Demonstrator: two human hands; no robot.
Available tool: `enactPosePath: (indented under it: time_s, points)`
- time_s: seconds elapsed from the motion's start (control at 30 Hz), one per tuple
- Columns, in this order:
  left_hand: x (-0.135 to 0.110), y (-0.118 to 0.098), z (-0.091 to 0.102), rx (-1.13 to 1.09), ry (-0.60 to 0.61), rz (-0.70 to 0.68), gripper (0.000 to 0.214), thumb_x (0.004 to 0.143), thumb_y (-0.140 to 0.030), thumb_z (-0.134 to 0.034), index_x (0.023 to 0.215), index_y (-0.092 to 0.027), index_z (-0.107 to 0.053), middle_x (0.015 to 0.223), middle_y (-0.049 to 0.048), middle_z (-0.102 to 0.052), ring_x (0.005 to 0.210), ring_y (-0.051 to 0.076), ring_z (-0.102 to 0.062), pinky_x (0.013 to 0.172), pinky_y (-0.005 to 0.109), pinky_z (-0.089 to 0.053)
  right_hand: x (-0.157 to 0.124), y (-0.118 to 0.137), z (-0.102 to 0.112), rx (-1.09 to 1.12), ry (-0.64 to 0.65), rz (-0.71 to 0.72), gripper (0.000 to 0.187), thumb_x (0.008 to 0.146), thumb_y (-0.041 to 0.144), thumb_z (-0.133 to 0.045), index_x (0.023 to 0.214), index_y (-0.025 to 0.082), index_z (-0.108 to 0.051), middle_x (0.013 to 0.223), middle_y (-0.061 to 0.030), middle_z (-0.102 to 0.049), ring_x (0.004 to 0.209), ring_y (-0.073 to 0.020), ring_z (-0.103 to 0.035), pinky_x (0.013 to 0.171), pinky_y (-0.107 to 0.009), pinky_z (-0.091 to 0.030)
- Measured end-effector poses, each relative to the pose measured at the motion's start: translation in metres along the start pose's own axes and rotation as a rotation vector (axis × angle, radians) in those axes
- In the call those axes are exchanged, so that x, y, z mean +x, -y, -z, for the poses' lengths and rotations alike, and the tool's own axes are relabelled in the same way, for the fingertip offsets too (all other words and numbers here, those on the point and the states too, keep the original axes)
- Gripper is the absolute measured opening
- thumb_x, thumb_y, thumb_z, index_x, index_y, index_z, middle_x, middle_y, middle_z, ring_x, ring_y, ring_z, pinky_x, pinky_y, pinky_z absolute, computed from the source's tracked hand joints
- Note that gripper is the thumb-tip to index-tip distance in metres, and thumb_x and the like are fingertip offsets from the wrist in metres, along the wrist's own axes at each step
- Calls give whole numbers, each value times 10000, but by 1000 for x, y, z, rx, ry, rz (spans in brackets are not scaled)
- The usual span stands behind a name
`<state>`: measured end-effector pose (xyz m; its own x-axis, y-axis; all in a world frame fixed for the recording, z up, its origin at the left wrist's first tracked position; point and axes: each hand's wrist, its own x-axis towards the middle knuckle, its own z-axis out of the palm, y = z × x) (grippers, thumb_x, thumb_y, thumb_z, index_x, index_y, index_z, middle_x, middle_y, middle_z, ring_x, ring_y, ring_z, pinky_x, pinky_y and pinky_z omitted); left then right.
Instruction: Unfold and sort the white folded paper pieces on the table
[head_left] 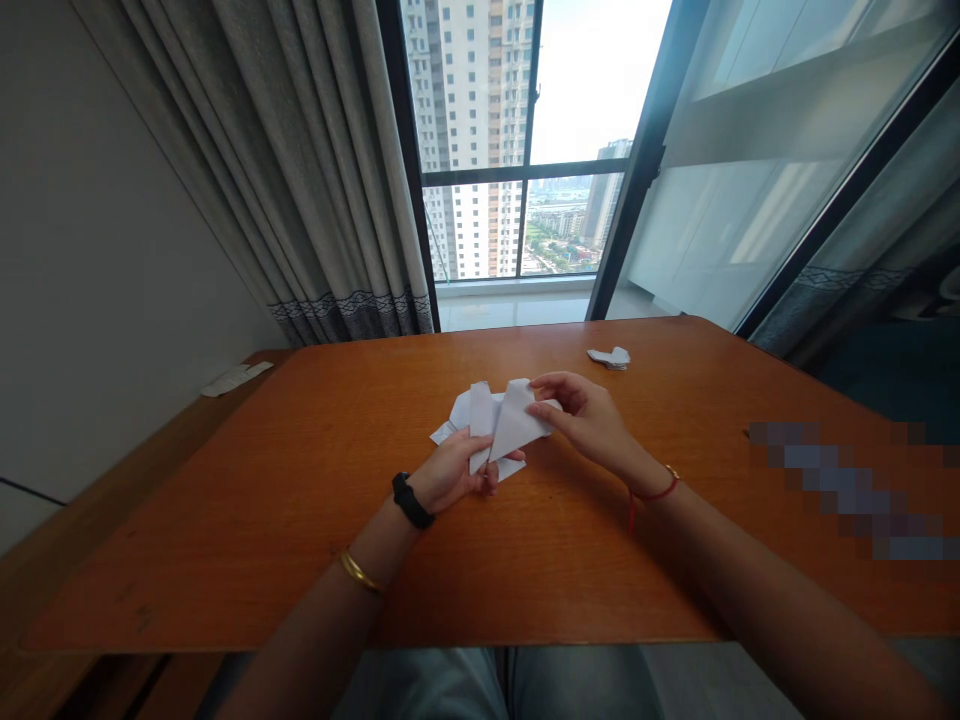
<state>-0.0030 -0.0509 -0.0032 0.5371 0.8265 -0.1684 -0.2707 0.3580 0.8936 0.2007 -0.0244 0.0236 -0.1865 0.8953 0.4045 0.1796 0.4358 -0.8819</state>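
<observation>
Both hands on a folded white paper above a wooden table.

The left hand (pixel 450 475) grips the folded paper (pixel 504 425) at its lower edge; the right hand (pixel 589 418) pinches its upper right flap. A small folded paper piece (pixel 611 357) lies well apart on the table (pixel 300 480), near the far edge.

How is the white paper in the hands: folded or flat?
Folded: the white paper shows creased flaps and a point, held by left hand and right hand.

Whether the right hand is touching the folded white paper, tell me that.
Touching. The head view shows the right hand pinching the upper right edge of the folded white paper with its fingertips; the left hand grips its lower end.
</observation>
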Motion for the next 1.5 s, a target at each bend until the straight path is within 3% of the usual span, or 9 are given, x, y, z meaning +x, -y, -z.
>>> enactPosePath:
  time_s: [0.2,0.5,0.6,0.73,0.87,1.07,1.3,1.4,1.5]
  points:
    - [-2,4,-8,5,123,73,488,878,-582,-431,933,-111,-549,612,1,-586,330,4,-215,365,172,-287,-2,-4,-5,-264,-36,44,179,758,292,-647,908,200,-676,834,-27,-673,674,-147,-545,613,-291,-420]
    - [0,12,-15,225,9,-93,373,784,-448,-642,913,-185,-412,695,-48,-544,433,69,-513,418,212,-454,-6,-12,-21,3,-117,-79,332,706,385,-698,957,181,-624,952,-56,-644,789,-171,-556,674,-304,-446]
    - [-2,11,-17,221,24,-74,417,757,-407,-679,990,-197,-405,669,-71,-506,417,54,-440,408,228,-483,-6,-5,-14,-107,71,-44,434,711,385,-702,1086,202,-581,1053,-56,-611,891,-192,-543,737,-322,-445]
    - [-6,12,-20,299,43,12,428,754,-414,-683,1013,-185,-431,641,-65,-501,380,28,-354,326,152,-333,-10,-1,-16,-217,324,-28,231,785,371,-627,927,192,-599,846,-17,-617,766,-177,-530,698,-320,-432]
    - [-6,12,-21,314,6,81,412,773,-446,-652,1005,-190,-428,588,-82,-470,356,15,-304,315,123,-220,-12,1,-21,-224,307,-44,220,775,365,-636,891,185,-588,822,-9,-612,750,-176,-526,678,-310,-422]
    - [-3,9,-18,476,-114,-107,480,811,-465,-592,1135,-195,-362,863,40,-643,433,75,-555,404,194,-432,1,0,3,-114,232,-156,261,746,375,-665,902,174,-609,858,-17,-638,774,-182,-574,686,-304,-453]
    - [-2,9,-12,600,-152,-198,279,879,-442,-474,942,-171,-496,561,-57,-528,346,56,-399,346,169,-271,5,-1,4,58,193,-236,369,697,425,-707,947,172,-610,931,-38,-648,767,-163,-585,664,-284,-472]
    - [0,6,-12,576,-244,-299,337,889,-444,-458,1084,-171,-474,675,-33,-578,375,51,-393,377,178,-297,14,-2,31,128,101,-269,359,673,448,-721,876,178,-601,815,-17,-623,653,-129,-549,569,-252,-443]
    - [2,5,-9,579,-348,-369,369,881,-439,-479,1130,-167,-468,735,-15,-586,425,56,-409,423,184,-326,24,-25,89,50,-99,-365,327,652,440,-736,740,181,-558,679,5,-558,563,-102,-494,501,-229,-395]
